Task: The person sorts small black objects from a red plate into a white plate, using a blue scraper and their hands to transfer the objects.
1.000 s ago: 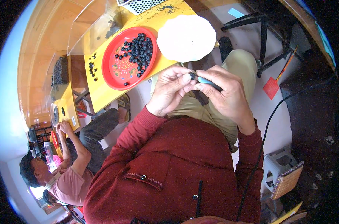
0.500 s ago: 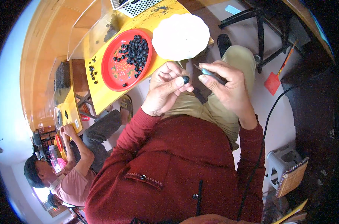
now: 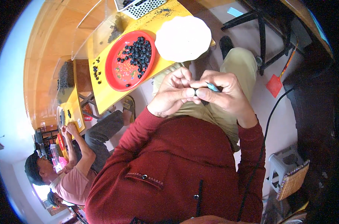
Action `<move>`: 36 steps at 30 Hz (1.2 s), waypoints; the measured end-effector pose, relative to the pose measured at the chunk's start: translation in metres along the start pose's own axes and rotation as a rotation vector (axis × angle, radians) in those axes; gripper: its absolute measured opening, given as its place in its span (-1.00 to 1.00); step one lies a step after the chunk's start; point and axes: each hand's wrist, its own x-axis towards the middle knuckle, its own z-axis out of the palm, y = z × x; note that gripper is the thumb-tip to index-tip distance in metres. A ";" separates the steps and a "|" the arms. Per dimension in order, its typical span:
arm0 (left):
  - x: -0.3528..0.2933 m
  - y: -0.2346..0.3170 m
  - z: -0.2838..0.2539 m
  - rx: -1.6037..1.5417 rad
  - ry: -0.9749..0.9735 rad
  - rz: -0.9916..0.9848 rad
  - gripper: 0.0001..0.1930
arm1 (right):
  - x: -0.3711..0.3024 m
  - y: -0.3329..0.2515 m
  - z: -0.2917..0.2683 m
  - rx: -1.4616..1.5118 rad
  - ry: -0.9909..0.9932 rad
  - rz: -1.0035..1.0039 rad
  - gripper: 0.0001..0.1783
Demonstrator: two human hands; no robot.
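Observation:
Over my lap my two hands meet at their fingertips. In a pinch of thumb and fingers, my left hand (image 3: 174,92) holds a small dark round bead (image 3: 195,92), mostly covered by the fingertips. My right hand (image 3: 226,94) is closed round a slim pen-like tool (image 3: 213,87) with a teal handle. Its tip is hidden where the fingers meet at the bead. Ahead on the left, a red plate (image 3: 112,76) bears many similar dark beads (image 3: 140,54), heaped toward its right side. Beside it, nearer my hands, lies a white scalloped dish (image 3: 183,39).
Several loose beads (image 3: 96,72) lie on the yellow table (image 3: 102,98) left of the plate. A perforated white basket (image 3: 145,8) stands at the far edge. A co-worker (image 3: 74,175) sits at the left. A grey stool (image 3: 283,162) and a red fly swatter (image 3: 274,85) are at the right.
My hands have come together; the right hand has moved the tool left against the bead, and the left hand has shifted slightly right. The whole view has shifted a little.

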 end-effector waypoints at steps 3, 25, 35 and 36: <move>0.001 0.000 -0.002 0.014 -0.046 -0.001 -0.75 | 0.003 0.002 0.000 0.143 -0.026 0.022 -0.83; -0.061 0.004 -0.016 -0.033 0.268 0.069 -0.90 | 0.130 0.009 0.057 -0.607 0.020 0.001 -0.68; -0.087 0.013 -0.036 0.305 0.299 0.206 -0.84 | 0.159 0.045 0.063 -0.740 0.045 0.029 -0.65; -0.096 0.015 -0.037 0.490 0.352 0.284 -0.82 | 0.153 0.040 0.065 -0.713 0.025 0.061 -0.66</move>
